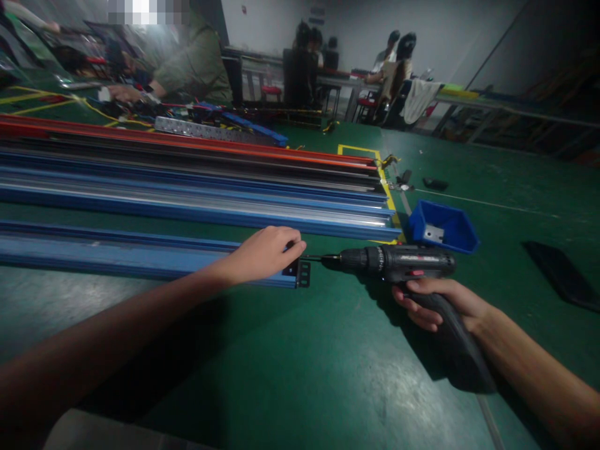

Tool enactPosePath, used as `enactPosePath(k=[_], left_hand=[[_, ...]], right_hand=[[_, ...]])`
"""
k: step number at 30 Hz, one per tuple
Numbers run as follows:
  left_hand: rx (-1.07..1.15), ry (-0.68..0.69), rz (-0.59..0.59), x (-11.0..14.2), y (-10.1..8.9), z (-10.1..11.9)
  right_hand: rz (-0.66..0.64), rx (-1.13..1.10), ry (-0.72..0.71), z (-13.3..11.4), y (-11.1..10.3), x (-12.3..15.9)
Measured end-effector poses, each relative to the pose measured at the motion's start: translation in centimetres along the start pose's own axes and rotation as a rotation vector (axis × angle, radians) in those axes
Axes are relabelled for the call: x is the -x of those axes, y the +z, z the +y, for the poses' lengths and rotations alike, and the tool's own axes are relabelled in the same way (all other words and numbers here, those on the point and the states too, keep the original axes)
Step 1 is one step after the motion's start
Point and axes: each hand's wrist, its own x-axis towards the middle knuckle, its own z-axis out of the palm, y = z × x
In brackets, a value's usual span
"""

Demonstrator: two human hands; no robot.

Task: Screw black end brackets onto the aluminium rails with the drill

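My right hand is wrapped around the handle of a black cordless drill. The drill lies level, its long thin bit pointing left at the end of a blue metal rail. On that end sits a small black slotted end bracket. My left hand is closed over the rail's end, thumb and fingers bent close to the bit's tip. The tip's exact contact is hidden by those fingers.
Several blue, black and orange rails lie parallel beyond. A blue bin holding a metal piece stands behind the drill. A dark flat object lies at right. Across the green table, a person's hand is near wiring and a perforated metal strip.
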Motion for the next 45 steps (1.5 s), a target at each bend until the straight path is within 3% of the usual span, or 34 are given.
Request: enactPosePath(k=[26, 45], left_hand=[[0.016, -0.019, -0.014, 0.03, -0.01, -0.05], [0.017, -0.012, -0.009, -0.02, 0.02, -0.04]], right_hand=[[0.021, 0.004, -0.004, -0.05, 0.22, 0.01], [-0.039, -0.001, 0.011, 0.03, -0.2, -0.12]])
